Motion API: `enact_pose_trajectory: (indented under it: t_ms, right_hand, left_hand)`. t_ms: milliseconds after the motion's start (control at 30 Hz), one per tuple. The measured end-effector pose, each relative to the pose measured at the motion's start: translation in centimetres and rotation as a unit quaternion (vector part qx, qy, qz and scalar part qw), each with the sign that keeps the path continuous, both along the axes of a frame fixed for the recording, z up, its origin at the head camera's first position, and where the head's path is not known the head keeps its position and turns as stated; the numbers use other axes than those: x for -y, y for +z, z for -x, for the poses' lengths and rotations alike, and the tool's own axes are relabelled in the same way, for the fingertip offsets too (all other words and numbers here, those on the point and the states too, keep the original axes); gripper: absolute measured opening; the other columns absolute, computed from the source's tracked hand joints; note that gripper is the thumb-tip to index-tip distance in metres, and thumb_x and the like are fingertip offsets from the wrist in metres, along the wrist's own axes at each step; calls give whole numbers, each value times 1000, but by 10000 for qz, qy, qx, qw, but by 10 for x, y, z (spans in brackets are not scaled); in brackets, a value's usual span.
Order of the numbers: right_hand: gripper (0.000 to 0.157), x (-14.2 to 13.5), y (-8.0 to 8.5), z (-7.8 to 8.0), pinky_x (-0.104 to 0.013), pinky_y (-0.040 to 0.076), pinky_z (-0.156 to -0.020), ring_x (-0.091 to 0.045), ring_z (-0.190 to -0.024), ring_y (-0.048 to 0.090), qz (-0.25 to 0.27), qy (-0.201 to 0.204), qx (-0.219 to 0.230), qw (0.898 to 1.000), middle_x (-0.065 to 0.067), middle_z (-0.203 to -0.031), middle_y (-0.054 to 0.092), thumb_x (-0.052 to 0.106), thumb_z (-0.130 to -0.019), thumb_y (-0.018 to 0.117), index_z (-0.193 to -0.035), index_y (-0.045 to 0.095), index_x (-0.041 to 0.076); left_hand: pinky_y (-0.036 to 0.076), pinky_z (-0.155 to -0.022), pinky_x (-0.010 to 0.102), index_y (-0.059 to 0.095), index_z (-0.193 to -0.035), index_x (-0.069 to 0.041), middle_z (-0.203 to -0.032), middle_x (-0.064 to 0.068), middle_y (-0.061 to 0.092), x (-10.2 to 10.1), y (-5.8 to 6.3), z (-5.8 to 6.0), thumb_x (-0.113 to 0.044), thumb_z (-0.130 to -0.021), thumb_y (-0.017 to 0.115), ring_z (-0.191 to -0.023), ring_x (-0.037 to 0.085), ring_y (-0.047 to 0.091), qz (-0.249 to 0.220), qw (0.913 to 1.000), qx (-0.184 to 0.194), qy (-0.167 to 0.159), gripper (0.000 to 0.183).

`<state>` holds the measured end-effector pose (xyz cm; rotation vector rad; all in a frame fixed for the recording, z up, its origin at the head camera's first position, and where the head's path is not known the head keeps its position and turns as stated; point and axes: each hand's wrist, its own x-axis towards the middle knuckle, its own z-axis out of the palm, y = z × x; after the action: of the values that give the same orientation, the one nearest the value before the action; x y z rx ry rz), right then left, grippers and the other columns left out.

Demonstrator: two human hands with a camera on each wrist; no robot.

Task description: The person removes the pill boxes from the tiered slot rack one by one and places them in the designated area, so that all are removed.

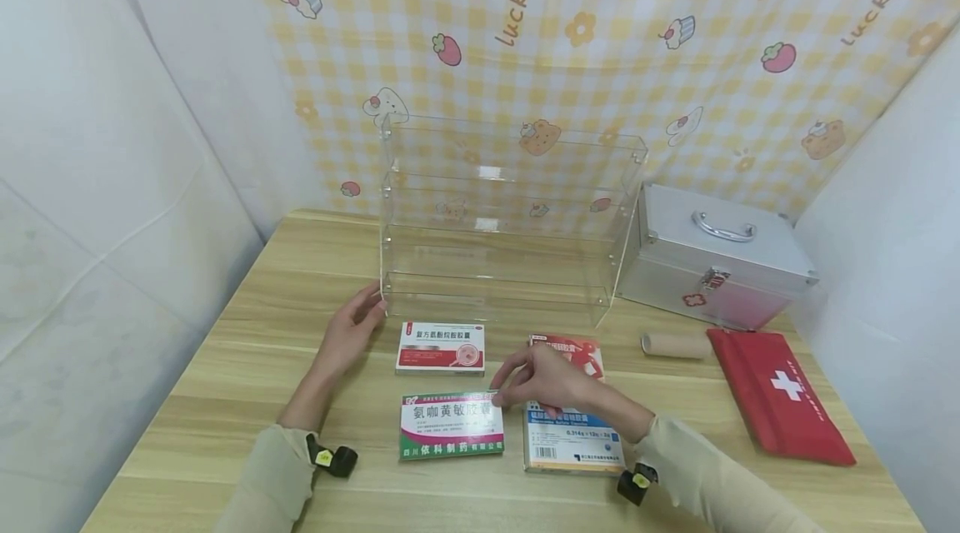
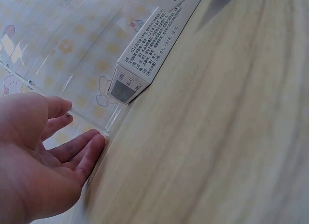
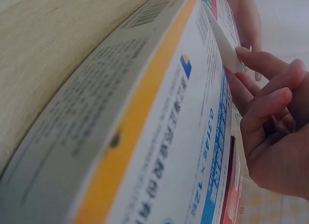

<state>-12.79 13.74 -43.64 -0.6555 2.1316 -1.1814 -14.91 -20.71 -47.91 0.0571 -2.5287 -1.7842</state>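
A clear acrylic display shelf point(image 1: 498, 266) stands near the back of the table. My left hand point(image 1: 352, 331) is at its lower left side, and in the left wrist view the fingertips point(image 2: 99, 142) touch the side panel's edge. At the front, a green-and-white medicine box point(image 1: 452, 426) has its upper right corner pinched by my right hand point(image 1: 542, 379). A red-and-white medicine box point(image 1: 440, 347) lies just before the shelf. Under the right forearm are a blue-and-white medicine box point(image 1: 573, 443) and another red box point(image 1: 588, 354), both partly hidden.
To the right of the shelf stands a silver case point(image 1: 712, 258) with a handle on its lid. A beige roll point(image 1: 677, 345) lies before it, beside a red first-aid pouch point(image 1: 780, 396) with a white cross. A yellow checked curtain point(image 1: 577, 75) hangs behind the wooden table point(image 1: 225, 400).
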Motion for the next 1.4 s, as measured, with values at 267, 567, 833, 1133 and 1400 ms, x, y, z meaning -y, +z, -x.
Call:
enact_pose_trajectory:
  t_ms: [267, 567, 833, 1133, 1400]
  right_hand:
    - [14, 4, -4, 0, -20, 31, -33, -10, -34, 40, -168, 40, -255, 9995, 0, -78, 74, 29, -85, 78, -97, 75, 25]
    - [13, 9, -4, -1, -20, 31, -35, -10, -37, 42, -289, -65, -446, 9986, 2, -76, 73, 29, -83, 80, -94, 76, 26]
    - [14, 10, -3, -1, -19, 32, -37, -9, -40, 44, -310, -24, -560, 9979, 2, -75, 72, 29, -83, 80, -96, 76, 24]
    - [15, 10, -6, -1, -19, 35, -41, -11, -46, 52, -301, -14, -692, 9971, 4, -76, 72, 29, -83, 80, -96, 76, 23]
    - [14, 9, -5, -2, -20, 35, -40, -10, -48, 52, -312, -58, -691, 9971, 4, -76, 72, 29, -83, 80, -96, 76, 24]
  left_hand:
    - [40, -105, 49, 39, -151, -18, -143, 16, 50, 0, 0, 0, -35, -102, 52, -127, 35, 49, -17, 10000, 6, -11, 53]
    - [37, -107, 52, 38, -151, -23, -146, 14, 47, -1, 3, -3, -36, -102, 52, -131, 35, 45, -113, 9999, 123, -20, 53]
    - [37, -106, 52, 38, -151, -24, -145, 14, 48, -1, 3, -2, -39, -102, 52, -129, 35, 46, -12, 9999, 100, 19, 53]
    - [37, -107, 51, 38, -151, -22, -145, 15, 48, -1, 2, -1, -35, -102, 52, -129, 35, 47, -7, 9999, 136, 21, 52]
    - [38, -106, 51, 38, -151, -21, -144, 15, 49, -1, 2, -1, -35, -103, 52, -128, 35, 48, 55, 9999, 94, 20, 52]
